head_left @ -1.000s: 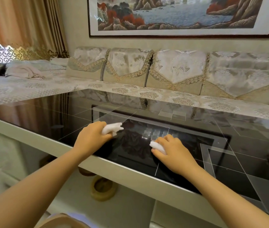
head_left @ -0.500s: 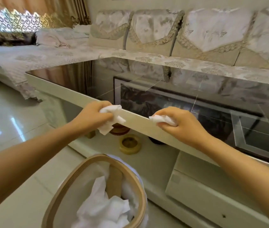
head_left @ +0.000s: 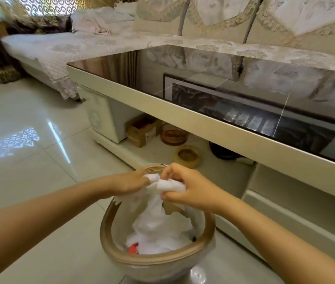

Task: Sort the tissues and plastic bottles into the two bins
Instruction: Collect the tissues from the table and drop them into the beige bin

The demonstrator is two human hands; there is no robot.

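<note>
Your left hand (head_left: 130, 182) and right hand (head_left: 191, 192) each pinch a crumpled white tissue (head_left: 169, 185) directly above the round tan-rimmed bin (head_left: 156, 259) on the floor beside the table's near edge. Uncurl all fingers together so both wads drop inside the rim onto the tissues already there.

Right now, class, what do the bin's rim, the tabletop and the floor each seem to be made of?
Bin rim: looks like pale bent wood or wood-toned plastic; matte tan band with ridged lines, hard to say which.
Tabletop: apparently dark glass, glossy; it mirrors the sofa cushions sharply.
Floor: probably polished ceramic tile; pale, shiny, with thin joint lines and a window reflection.
</note>
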